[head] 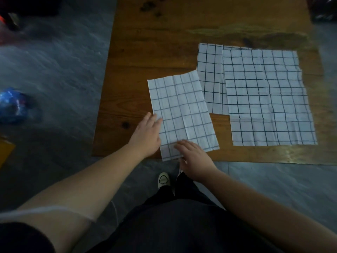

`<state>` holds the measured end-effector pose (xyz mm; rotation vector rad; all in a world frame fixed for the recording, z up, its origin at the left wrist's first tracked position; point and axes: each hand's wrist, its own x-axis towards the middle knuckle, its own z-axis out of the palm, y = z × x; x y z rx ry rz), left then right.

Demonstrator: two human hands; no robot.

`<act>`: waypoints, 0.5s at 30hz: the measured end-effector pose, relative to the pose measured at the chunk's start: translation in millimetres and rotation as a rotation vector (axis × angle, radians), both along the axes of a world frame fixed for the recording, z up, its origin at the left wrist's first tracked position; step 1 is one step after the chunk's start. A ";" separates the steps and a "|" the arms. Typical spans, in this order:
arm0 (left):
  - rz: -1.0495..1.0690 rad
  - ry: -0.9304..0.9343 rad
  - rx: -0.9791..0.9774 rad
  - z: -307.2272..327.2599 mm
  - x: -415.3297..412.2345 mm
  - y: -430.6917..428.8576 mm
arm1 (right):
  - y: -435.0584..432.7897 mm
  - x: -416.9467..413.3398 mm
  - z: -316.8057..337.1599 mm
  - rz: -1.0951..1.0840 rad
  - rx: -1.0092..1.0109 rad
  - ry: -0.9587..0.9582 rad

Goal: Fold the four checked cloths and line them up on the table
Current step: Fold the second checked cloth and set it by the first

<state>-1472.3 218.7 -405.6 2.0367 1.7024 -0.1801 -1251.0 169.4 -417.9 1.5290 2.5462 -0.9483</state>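
Note:
A white cloth with a dark grid, folded into a long rectangle [182,114], lies near the front left of the wooden table [155,52]. My left hand [147,132] rests flat on its left edge with the fingers straight. My right hand [193,157] lies on the cloth's near corner at the table's front edge, with the fingertips on the fabric. To the right a larger unfolded checked cloth [268,99] lies spread flat. It overlaps another checked cloth [211,79] that shows as a strip beside it.
The table's front edge runs just below my hands, with grey floor beyond it on the left and in front. A blue bag [12,105] lies on the floor at left. A white shoe [163,179] shows below the table edge.

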 end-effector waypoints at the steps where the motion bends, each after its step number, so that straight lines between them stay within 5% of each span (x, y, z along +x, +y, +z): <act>1: -0.048 -0.030 0.004 0.1 6.0 -13.0 | 0.2 10.8 -2.0 -0.033 0.012 -0.025; 6: -0.321 0.063 -0.060 -24.5 31.0 -67.4 | 1.0 61.4 -11.5 -0.094 0.048 -0.225; 15: -0.175 -0.052 0.229 -49.2 20.3 -89.7 | -21.4 66.1 -16.5 -0.072 0.180 -0.292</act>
